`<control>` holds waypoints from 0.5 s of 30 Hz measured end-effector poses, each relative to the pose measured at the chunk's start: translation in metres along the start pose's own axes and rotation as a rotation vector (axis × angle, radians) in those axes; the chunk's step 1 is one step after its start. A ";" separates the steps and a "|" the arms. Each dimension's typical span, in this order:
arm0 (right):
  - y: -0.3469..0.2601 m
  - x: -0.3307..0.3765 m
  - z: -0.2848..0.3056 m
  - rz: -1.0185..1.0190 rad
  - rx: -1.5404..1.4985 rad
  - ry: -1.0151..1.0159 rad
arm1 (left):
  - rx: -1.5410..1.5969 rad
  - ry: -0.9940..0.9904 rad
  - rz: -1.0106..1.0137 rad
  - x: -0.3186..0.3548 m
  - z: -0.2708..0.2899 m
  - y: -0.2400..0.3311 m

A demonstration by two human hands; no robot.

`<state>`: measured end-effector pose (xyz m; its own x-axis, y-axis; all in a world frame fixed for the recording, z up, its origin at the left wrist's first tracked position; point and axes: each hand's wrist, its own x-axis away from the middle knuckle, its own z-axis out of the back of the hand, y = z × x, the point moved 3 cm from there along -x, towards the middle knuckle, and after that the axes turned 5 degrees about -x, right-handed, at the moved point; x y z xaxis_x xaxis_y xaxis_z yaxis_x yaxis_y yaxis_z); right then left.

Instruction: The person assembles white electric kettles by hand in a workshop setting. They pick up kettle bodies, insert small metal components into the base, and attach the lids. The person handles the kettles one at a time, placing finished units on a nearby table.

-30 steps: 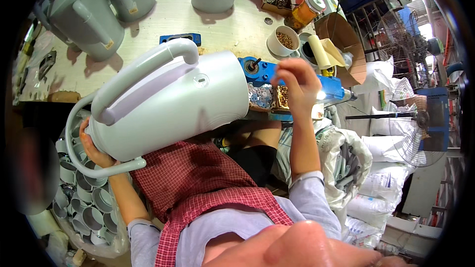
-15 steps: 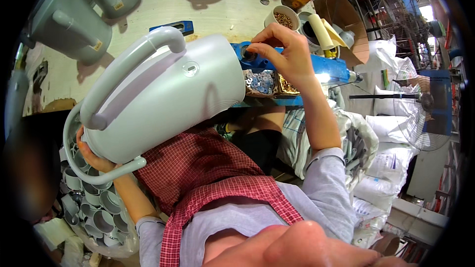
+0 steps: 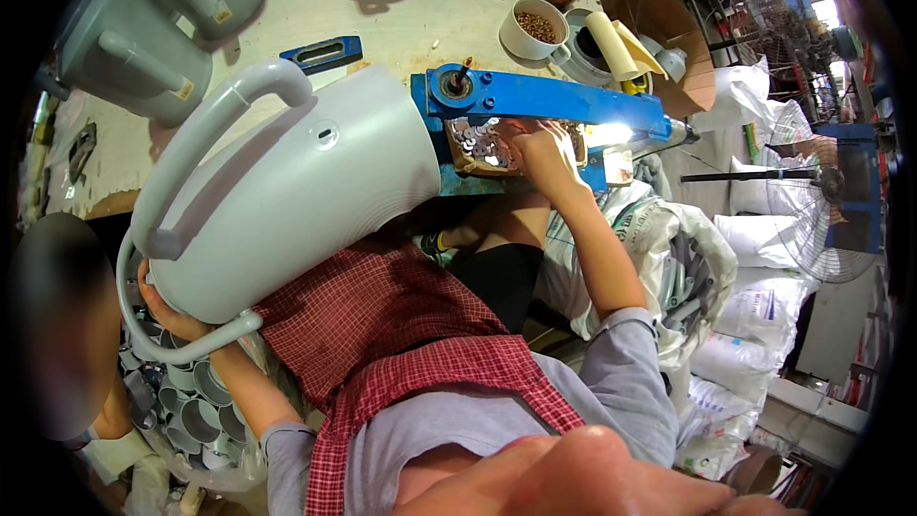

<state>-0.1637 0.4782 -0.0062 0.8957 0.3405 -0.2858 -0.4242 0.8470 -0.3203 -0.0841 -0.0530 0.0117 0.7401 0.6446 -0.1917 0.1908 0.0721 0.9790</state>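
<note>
A grey plastic jug body (image 3: 306,201) with a large curved handle lies tilted across my lap, its wide end against the bench edge. My left hand (image 3: 170,311) is wrapped round its lower end, fingers partly hidden beneath it. Under a blue metal press arm (image 3: 573,103), my right hand (image 3: 548,158) dips with curled fingers into a cardboard tray of silver washers (image 3: 480,145). Its fingertips are blurred among the small parts. On the press arm's round head stands a thin copper-coloured pin (image 3: 465,73). A small slotted hole with a clear disc shows on the jug's side.
More grey jugs (image 3: 134,48) stand at the bench's far left. A white cup of brass-coloured screws (image 3: 535,29) sits behind the press arm. Below left is a bag of grey rings (image 3: 201,420); on the right, a fan (image 3: 812,172) and white sacks (image 3: 755,239).
My right hand has left the press arm's head and gone down into the washer tray. The jug has shifted slightly left, off the press arm. A blurred person has come into view at the left.
</note>
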 end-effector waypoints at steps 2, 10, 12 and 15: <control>0.009 -0.005 -0.014 -0.082 0.080 -0.059 | 0.008 -0.030 0.079 -0.005 0.002 -0.004; 0.006 -0.007 -0.021 0.028 0.168 -0.005 | 0.103 -0.060 0.040 0.000 -0.009 -0.007; 0.006 -0.008 -0.024 0.067 0.215 0.052 | 0.061 -0.020 0.027 0.000 -0.010 -0.012; 0.010 -0.008 -0.031 0.080 0.207 0.041 | 0.033 -0.002 0.013 -0.002 -0.013 -0.018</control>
<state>-0.1791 0.4712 -0.0354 0.8523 0.3966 -0.3410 -0.4535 0.8852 -0.1041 -0.0977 -0.0458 -0.0048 0.7438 0.6440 -0.1791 0.2026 0.0383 0.9785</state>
